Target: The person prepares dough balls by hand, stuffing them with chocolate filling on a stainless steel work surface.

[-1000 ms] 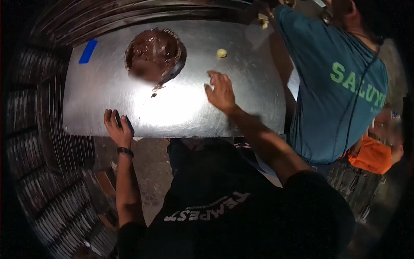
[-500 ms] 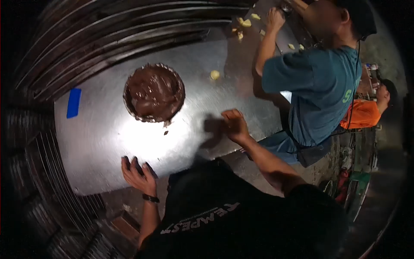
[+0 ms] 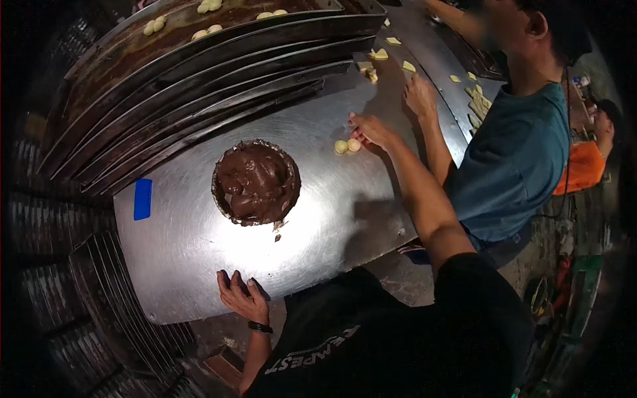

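Observation:
My right hand [image 3: 373, 131] is stretched over the metal table [image 3: 192, 265], its fingers apart. Two small pale dough balls [image 3: 347, 146] lie side by side right at its fingertips. Near the table's front edge is my left hand [image 3: 244, 298], fingers spread, holding nothing. Between the hands and the trays stands a round bowl [image 3: 296, 189] full of thick, glossy brown paste [image 3: 255, 182]. A smear and a small crumb of paste [image 3: 278, 237] lie on the table just in front of the bowl.
Stacked metal trays [image 3: 219, 79] fill the back left, with clusters of dough balls [image 3: 210, 6] on the top one. A blue rectangle [image 3: 142, 199] lies at the left. Flat dough pieces [image 3: 379, 54] are scattered at the back, near a co-worker's hand [image 3: 419, 96].
My right hand has reached forward to the dough; two balls now lie where one lay. My left hand stays at the table edge. The view has shifted, showing more of the trays.

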